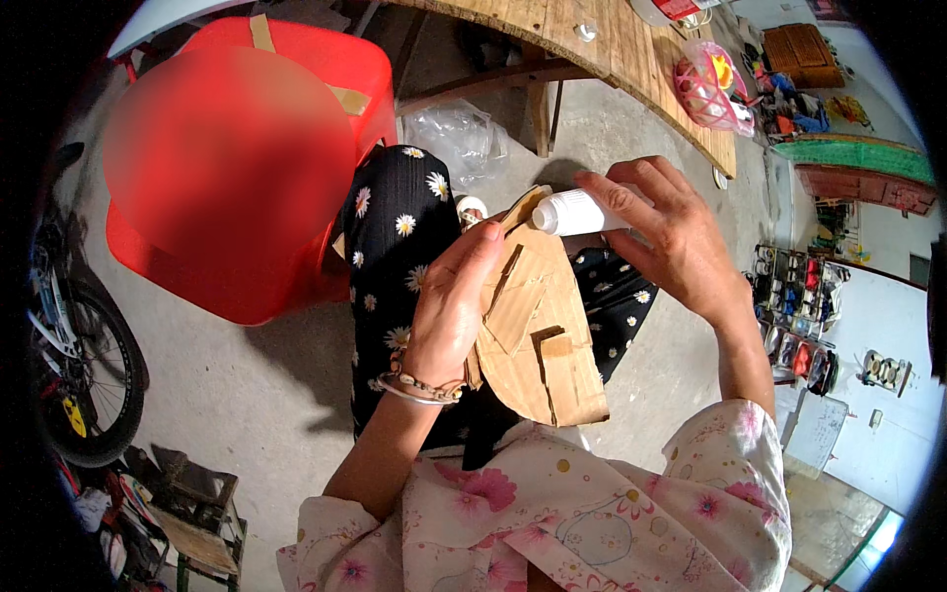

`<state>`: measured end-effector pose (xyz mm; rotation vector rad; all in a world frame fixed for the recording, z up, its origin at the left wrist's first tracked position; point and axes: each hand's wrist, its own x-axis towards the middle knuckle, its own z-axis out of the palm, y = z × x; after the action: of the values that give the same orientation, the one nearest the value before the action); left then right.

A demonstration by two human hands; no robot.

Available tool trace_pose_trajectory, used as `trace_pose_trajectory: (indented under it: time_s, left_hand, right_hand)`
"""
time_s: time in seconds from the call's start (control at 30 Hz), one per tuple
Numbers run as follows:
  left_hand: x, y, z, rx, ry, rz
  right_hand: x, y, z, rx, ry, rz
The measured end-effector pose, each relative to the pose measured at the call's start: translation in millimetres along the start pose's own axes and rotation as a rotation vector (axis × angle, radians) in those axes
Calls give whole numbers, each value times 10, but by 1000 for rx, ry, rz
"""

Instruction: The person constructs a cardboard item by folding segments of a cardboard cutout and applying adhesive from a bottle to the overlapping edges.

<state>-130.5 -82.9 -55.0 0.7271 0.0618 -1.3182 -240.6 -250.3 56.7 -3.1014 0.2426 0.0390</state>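
Observation:
My right hand (666, 229) grips a small white plastic bottle (581, 212), tipped sideways. The bottle's neck points left, close to a folded strip of cardboard (527, 206) at the top edge of a larger cut cardboard piece (573, 296). With thumb and fingers, my left hand (455, 296) holds that strip and the left side of the larger piece. Smaller cardboard flaps (516, 314) lie or stand on the large piece, which rests over my lap. Whether liquid leaves the bottle I cannot tell.
A red plastic stool (370, 66) stands at left, partly blurred out, with cardboard strips on it. Ahead is a wooden table (503, 18) holding a white cap (585, 32) and a pink basket (706, 96). A clear plastic bag (459, 140) lies on the floor; a bicycle (89, 370) stands far left.

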Motion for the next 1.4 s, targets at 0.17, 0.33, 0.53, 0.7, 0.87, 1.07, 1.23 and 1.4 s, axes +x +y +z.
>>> trace_pose_trajectory:
  time_s: [0.17,0.33,0.53,0.7,0.87,1.07,1.23,1.4]
  left_hand:
    - [-16,39,65,-76,-68,-27]
    - [-16,23,72,-64,-39,-28]
    - [-14,56,93,-30,-15,-35]
    - [-21,66,116,-24,-13,-29]
    - [6,42,76,-33,-66,-37]
    - [-26,71,128,-15,-48,-31]
    - [-35,89,142,14,-59,-11]
    - [-27,93,142,-33,-99,-25]
  right_hand:
    - [11,-2,-28,-38,-9,-19]
    - [22,4,-41,-67,-9,-27]
    - [32,-18,-56,-71,-25,-6]
    - [43,-18,-64,-87,-33,-16]
    - [46,-15,-67,-110,-33,-30]
    - [53,-20,-76,-129,-27,-40]
    - [51,-9,-59,-126,-24,-37]
    - [45,-12,-64,-89,-27,-20]
